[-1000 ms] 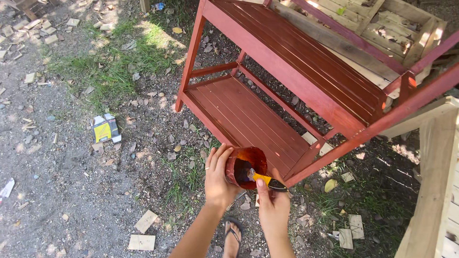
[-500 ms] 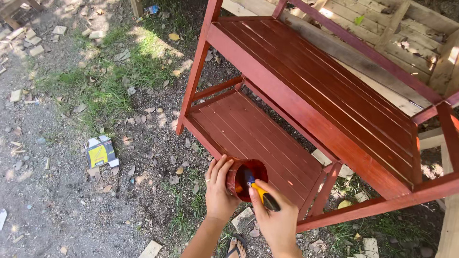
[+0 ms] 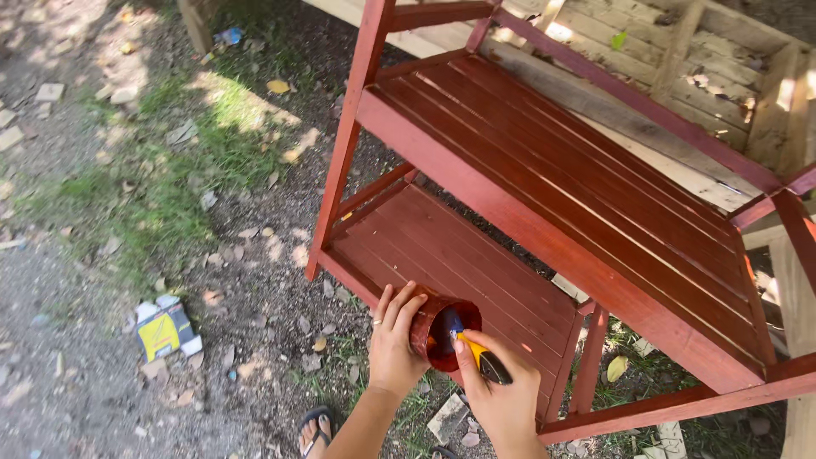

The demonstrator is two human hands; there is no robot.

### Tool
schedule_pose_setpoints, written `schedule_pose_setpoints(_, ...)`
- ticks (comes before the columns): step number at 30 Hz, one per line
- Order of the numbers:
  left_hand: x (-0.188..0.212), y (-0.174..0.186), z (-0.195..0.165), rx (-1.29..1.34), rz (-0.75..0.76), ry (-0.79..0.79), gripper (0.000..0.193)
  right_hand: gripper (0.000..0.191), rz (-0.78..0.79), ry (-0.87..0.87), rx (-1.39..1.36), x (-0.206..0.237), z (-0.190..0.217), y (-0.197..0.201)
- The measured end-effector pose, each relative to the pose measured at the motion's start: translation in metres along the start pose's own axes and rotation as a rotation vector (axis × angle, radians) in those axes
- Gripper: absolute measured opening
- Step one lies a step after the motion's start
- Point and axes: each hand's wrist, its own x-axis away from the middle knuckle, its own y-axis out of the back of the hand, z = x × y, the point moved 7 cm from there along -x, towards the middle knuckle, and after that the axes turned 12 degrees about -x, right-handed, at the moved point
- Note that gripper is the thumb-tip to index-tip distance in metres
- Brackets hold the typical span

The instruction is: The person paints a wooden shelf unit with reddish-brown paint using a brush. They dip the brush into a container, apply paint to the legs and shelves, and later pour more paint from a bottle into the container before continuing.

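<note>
My left hand (image 3: 393, 344) grips a small round cup (image 3: 438, 331), stained red inside and out and tilted toward me. My right hand (image 3: 503, 406) holds a paintbrush (image 3: 478, 355) with a yellow and black handle, its bristle end dipped into the cup's mouth. Both hands hover over the front edge of the lower shelf (image 3: 442, 255) of a red-painted wooden slatted stand (image 3: 586, 204). The brush's bristles are hidden inside the cup.
The stand's front leg (image 3: 344, 144) rises at the left. Gravel, grass patches and wood offcuts cover the ground. A small yellow and white packet (image 3: 166, 327) lies at left. My sandalled foot (image 3: 316, 429) shows below. Unpainted pallet wood (image 3: 680, 59) lies behind the stand.
My view has shifted down and to the right along the stand. Both hands stay on the cup and brush; the brush sits deeper in the cup.
</note>
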Motion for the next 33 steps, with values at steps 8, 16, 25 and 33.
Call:
schedule_pose_setpoints(8,-0.015,0.023,0.016,-0.009,0.08,-0.201,0.078,0.019,-0.196,-0.147,-0.023,0.017,0.004,-0.028)
schedule_pose_setpoints(16,-0.029,0.026,0.041,0.017,0.147,-0.201,0.084,0.028,-0.419,-0.516,-0.333,0.044,-0.026,-0.048)
schedule_pose_setpoints(25,-0.039,0.025,0.05,-0.001,0.19,-0.157,0.1,0.027,-0.595,-0.455,-0.507,0.061,-0.035,-0.025)
schedule_pose_setpoints(33,-0.044,0.023,0.048,0.018,0.278,-0.068,0.105,0.033,-0.145,0.019,-0.005,0.042,0.031,-0.046)
